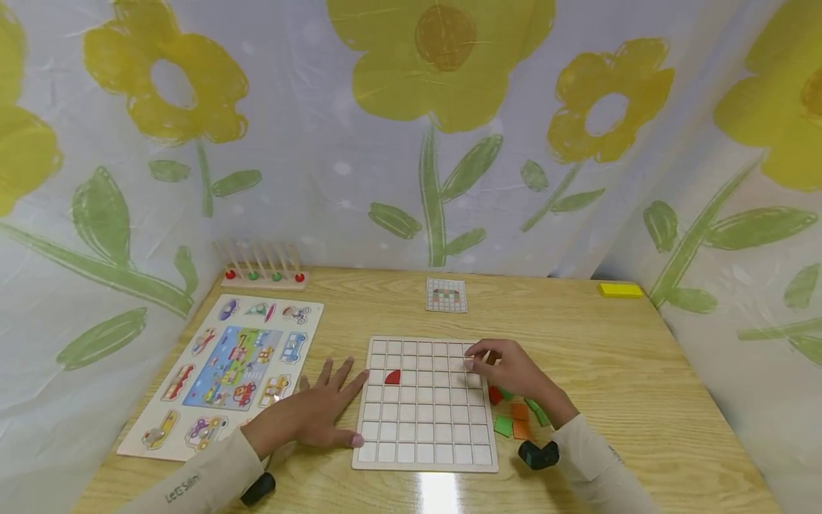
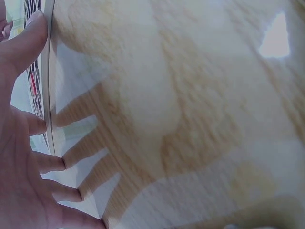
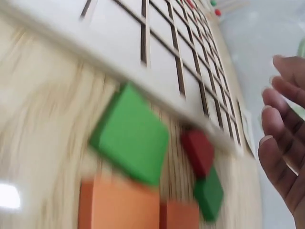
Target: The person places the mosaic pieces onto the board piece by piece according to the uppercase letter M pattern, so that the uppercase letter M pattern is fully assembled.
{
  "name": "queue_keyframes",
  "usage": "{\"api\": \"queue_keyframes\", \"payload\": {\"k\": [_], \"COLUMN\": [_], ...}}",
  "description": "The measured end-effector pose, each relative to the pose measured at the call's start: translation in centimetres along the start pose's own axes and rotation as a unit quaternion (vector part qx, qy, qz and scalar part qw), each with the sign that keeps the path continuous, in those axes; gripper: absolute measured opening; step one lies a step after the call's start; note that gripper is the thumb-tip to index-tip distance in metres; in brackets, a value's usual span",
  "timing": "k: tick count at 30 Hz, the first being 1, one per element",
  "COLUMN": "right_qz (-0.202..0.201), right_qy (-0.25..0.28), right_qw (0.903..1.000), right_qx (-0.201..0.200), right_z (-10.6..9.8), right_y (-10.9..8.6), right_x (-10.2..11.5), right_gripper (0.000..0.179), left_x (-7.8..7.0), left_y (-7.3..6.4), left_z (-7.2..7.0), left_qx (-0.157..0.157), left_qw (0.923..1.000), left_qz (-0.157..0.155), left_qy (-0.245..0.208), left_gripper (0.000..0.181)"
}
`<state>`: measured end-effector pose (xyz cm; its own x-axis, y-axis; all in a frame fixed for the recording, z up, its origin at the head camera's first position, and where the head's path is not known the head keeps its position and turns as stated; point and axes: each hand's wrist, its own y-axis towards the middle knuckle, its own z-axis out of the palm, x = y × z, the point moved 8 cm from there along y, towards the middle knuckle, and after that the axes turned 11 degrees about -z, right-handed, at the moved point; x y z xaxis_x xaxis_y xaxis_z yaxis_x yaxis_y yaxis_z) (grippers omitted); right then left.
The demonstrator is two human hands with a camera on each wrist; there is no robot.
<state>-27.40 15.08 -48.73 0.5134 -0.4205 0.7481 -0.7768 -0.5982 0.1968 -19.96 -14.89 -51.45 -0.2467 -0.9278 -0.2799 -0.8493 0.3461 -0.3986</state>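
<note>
A white grid board (image 1: 425, 467) lies on the wooden table, with a red quarter-circle piece (image 1: 392, 378) in one cell toward its upper left. My left hand (image 1: 321, 410) is spread on the table, its thumb and index fingertips at the board's left edge. Over the board's upper right cells hovers my right hand (image 1: 507, 368), fingers loosely bent; the right wrist view shows no piece in them. Under and beside that wrist lie loose pieces: a green square (image 1: 504, 426), orange squares (image 1: 520, 430), a red piece (image 1: 495, 395) and more green ones (image 1: 538, 412).
A pattern card (image 1: 446, 295) with a coloured grid lies behind the board. To the left is a vehicle picture puzzle (image 1: 302, 385); behind it stands a peg rack (image 1: 265, 278) with red and green beads. A yellow block (image 1: 620, 290) sits at the back right, before a flowered curtain (image 1: 308, 178).
</note>
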Motion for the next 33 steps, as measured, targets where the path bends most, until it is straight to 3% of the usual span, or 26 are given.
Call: {"api": "queue_keyframes", "payload": {"k": [22,33], "right_qz": [0.025,0.057], "right_qy": [-0.040,-0.068], "right_qw": [0.9987,0.9960], "right_qx": [-0.020,-0.012], "right_z": [-6.1,-7.7], "right_y": [-9.1,-11.8], "right_x": [-3.0,-4.3], "right_gripper": [0.020,0.030], "left_x": [0.0,-0.2], "left_y": [0.2,0.1], "left_z": [0.0,-0.2], "left_qx": [0.004,0.005], "left_qw": [0.9999,1.0000], "left_qz": [-0.002,0.003], "left_qy": [0.011,0.008], "left_gripper": [0.111,0.110]}}
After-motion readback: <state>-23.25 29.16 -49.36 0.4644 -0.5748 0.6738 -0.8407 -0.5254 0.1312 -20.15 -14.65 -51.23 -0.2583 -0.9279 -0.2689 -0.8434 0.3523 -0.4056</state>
